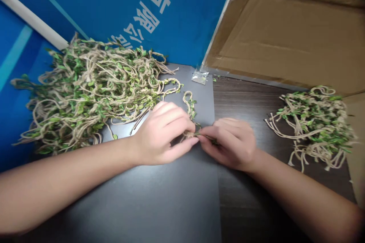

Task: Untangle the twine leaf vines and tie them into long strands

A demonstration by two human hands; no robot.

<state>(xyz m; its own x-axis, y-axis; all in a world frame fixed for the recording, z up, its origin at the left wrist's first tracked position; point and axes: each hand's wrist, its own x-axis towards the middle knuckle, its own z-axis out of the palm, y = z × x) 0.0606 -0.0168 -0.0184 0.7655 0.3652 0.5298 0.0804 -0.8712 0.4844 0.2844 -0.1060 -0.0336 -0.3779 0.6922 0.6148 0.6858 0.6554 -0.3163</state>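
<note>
Near the middle of the view, my left hand (pixel 168 133) is closed, pinching a braided rope with small green leaves (pixel 190 106). A loop of that rope sticks up beyond my fingers and rests on the grey surface. My right hand (pixel 229 140) is closed on the same rope, just to the right, its fingertips almost touching those of my left hand. The part of the rope inside my hands is mostly hidden. Beyond my left forearm lies a big heap of leafy ropes (pixel 105 87).
A smaller pile of leafy ropes (pixel 316 121) lies on the dark wood surface (pixel 236 95) at right. A blue panel with white characters (pixel 182 22) and a brown cardboard sheet (pixel 291 34) stand behind. A small clear packet (pixel 200 76) lies at the grey board's (pixel 159 201) far edge.
</note>
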